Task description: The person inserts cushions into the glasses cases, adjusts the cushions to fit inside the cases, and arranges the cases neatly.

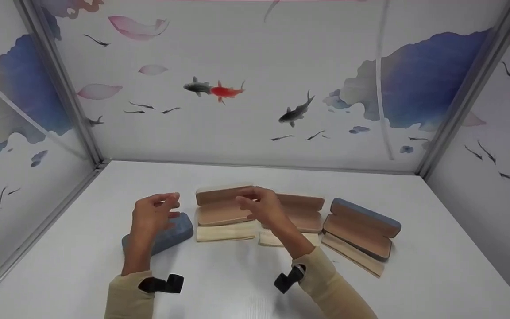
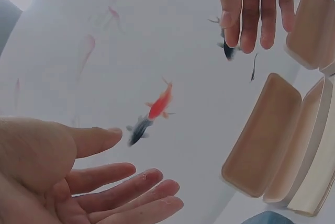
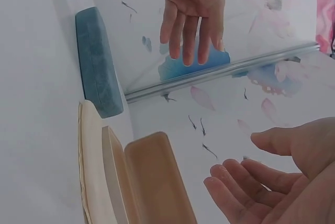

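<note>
My left hand (image 1: pixel 152 215) hovers over a closed blue glasses case (image 1: pixel 175 234) at the left, its fingers relaxed and holding nothing. Over the middle of the row, my right hand (image 1: pixel 266 207) is raised, also bare, thumb apart from loosely bent fingers. Below and left of it lies an open glasses case (image 1: pixel 217 215) with tan lining, a folded cream cloth (image 1: pixel 226 232) along its front. A second open case (image 1: pixel 306 218) is partly covered by the right hand and forearm. In the left wrist view, the left hand (image 2: pixel 104 182) has its palm and fingers spread.
At the right an open blue glasses case (image 1: pixel 363 230) stands angled, with a cream cloth (image 1: pixel 354 254) along its front. Another cloth (image 1: pixel 270 239) lies partly under the right forearm's line of sight. Printed panels (image 1: pixel 255 133) wall in the white table (image 1: pixel 219 283).
</note>
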`<action>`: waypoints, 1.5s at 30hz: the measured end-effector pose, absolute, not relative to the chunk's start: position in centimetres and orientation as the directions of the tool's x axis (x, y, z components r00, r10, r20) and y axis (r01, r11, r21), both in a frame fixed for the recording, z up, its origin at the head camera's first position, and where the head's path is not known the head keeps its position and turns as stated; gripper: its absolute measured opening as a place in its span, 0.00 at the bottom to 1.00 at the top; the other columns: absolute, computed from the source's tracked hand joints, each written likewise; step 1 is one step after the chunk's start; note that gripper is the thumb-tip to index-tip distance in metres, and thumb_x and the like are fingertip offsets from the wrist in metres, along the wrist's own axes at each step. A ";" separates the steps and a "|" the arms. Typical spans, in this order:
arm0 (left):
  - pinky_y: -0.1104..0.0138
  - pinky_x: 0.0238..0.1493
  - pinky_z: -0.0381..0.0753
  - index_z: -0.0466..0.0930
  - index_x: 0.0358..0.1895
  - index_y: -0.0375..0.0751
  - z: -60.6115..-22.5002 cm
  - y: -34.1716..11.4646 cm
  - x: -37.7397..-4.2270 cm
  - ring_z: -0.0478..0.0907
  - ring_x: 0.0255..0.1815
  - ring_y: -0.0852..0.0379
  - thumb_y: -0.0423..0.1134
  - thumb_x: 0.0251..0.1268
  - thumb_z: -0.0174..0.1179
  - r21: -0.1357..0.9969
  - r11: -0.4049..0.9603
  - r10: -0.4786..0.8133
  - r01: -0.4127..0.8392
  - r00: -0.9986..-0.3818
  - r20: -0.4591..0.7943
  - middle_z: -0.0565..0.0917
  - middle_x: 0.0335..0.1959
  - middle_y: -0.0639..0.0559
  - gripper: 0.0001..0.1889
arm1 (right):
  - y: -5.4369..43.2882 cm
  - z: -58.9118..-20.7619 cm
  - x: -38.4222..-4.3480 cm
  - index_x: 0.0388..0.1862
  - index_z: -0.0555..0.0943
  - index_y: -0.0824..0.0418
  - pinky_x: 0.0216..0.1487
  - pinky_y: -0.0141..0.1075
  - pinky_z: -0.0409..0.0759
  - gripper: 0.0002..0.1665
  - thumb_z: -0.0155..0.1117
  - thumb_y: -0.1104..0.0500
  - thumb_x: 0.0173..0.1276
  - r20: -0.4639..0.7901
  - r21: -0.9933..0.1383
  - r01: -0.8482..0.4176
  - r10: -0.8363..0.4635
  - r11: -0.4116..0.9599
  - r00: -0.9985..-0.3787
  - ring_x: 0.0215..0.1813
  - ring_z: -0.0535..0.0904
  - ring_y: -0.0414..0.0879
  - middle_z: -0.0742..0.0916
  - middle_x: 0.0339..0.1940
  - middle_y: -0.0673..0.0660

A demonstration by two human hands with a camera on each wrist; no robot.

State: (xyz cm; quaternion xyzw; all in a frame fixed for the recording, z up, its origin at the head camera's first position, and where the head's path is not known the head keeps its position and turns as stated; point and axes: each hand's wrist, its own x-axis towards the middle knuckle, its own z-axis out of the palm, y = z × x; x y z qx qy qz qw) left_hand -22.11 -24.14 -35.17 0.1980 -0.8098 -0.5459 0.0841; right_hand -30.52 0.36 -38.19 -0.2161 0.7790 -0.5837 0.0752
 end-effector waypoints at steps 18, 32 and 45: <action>0.68 0.32 0.86 0.81 0.53 0.24 -40.7 -23.5 -24.5 0.85 0.28 0.62 0.45 0.73 0.57 0.912 0.275 -0.427 -0.304 -0.888 -0.168 0.90 0.36 0.40 0.22 | 3.3 -40.8 -33.3 0.54 0.82 0.70 0.42 0.42 0.88 0.18 0.62 0.58 0.74 -0.056 -0.961 -0.046 -0.358 0.272 -0.932 0.45 0.88 0.58 0.87 0.50 0.69; 0.72 0.22 0.75 0.86 0.31 0.28 -42.2 -22.5 -24.6 0.80 0.19 0.60 0.41 0.69 0.59 0.867 0.409 -0.401 -0.284 -0.910 -0.109 0.86 0.20 0.47 0.17 | 2.3 -42.0 -32.4 0.46 0.86 0.70 0.37 0.40 0.88 0.12 0.67 0.62 0.70 -0.133 -0.888 -0.029 -0.316 0.459 -0.939 0.41 0.90 0.51 0.90 0.44 0.66; 0.70 0.20 0.78 0.85 0.32 0.24 -42.7 -21.7 -24.8 0.80 0.15 0.59 0.35 0.66 0.62 0.866 0.439 -0.345 -0.240 -0.935 -0.084 0.84 0.16 0.45 0.13 | 1.4 -43.1 -31.4 0.46 0.84 0.76 0.30 0.38 0.87 0.15 0.70 0.66 0.65 -0.100 -0.844 -0.086 -0.313 0.529 -0.944 0.35 0.90 0.53 0.76 0.70 0.70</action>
